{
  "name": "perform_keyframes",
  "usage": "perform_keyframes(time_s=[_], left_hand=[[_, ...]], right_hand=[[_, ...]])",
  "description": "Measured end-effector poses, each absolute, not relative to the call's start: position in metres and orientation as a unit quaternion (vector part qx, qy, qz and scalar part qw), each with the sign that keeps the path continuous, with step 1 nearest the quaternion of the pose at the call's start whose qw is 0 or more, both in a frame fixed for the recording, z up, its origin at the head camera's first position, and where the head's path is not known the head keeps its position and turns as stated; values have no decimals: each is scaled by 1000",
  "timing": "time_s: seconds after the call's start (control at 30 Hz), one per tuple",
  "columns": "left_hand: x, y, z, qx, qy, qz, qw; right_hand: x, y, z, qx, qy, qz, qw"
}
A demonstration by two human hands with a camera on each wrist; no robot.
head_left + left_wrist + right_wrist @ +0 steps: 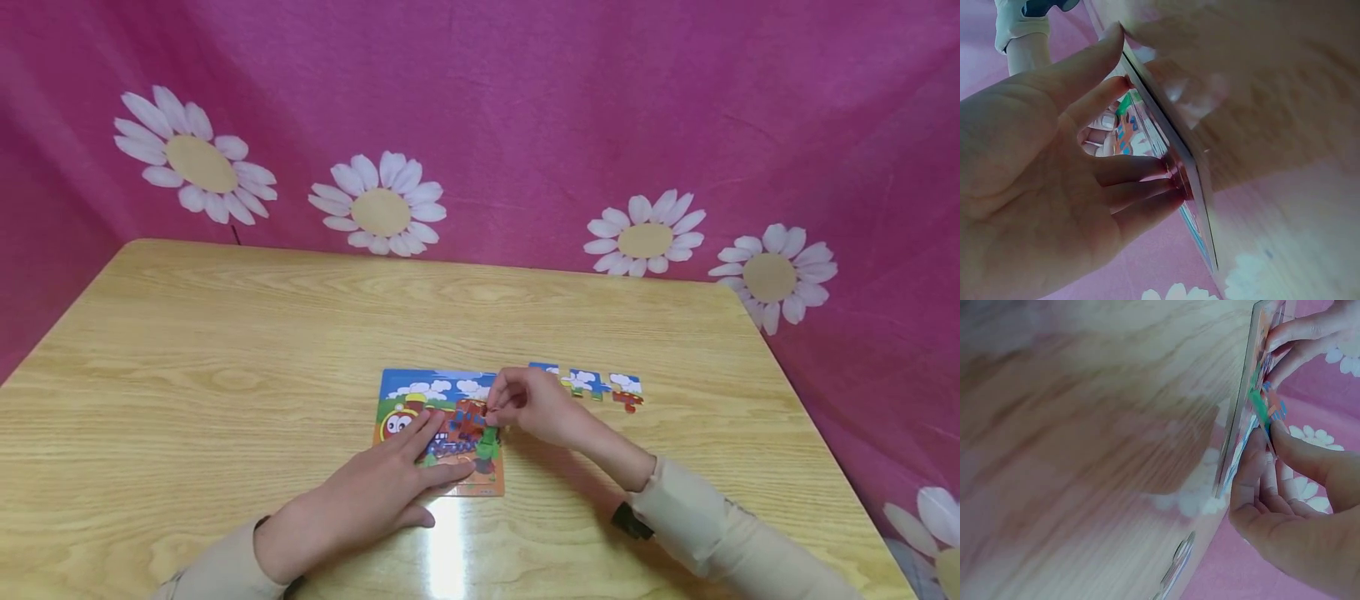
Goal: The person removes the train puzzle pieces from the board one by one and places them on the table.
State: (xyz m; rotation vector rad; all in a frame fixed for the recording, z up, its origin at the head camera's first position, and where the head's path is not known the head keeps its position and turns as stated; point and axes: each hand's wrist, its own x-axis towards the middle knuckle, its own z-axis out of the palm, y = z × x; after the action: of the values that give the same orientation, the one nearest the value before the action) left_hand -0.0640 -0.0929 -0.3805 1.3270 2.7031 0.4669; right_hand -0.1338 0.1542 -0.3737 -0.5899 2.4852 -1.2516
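A jigsaw puzzle board (386,383) with a smiling cartoon train, blue sky and an orange lower border lies flat on the table. My left hand (367,496) rests on it from the lower left, fingers spread and fairly straight, pressing on the picture; in the left wrist view the thumb lies by the board's edge. At the right side of the board, my right hand (536,407) pinches a puzzle piece (1276,406) between thumb and fingers. That piece, red-orange and blue, is tilted up from the board. Its lower edge is partly hidden.
Several loose puzzle pieces (588,383) with sky, clouds and bits of train lie right of the board, partly behind my right hand. The wooden table (225,375) meets a pink flowered cloth (510,167) at its far edge. A dark object (632,522) shows beneath my right cuff.
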Motion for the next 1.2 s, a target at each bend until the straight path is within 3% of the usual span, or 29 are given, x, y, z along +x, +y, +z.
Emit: perform_keyframes(time_s=[0.63,1.2], left_hand=[[-64,-93,-381,437,884,159,49],[-65,-93,-381,436,884,160,56]], right_hand=[[-133,214,-375,-185,875,-427,135],[-124,267,-374,-119,915,-377,83]])
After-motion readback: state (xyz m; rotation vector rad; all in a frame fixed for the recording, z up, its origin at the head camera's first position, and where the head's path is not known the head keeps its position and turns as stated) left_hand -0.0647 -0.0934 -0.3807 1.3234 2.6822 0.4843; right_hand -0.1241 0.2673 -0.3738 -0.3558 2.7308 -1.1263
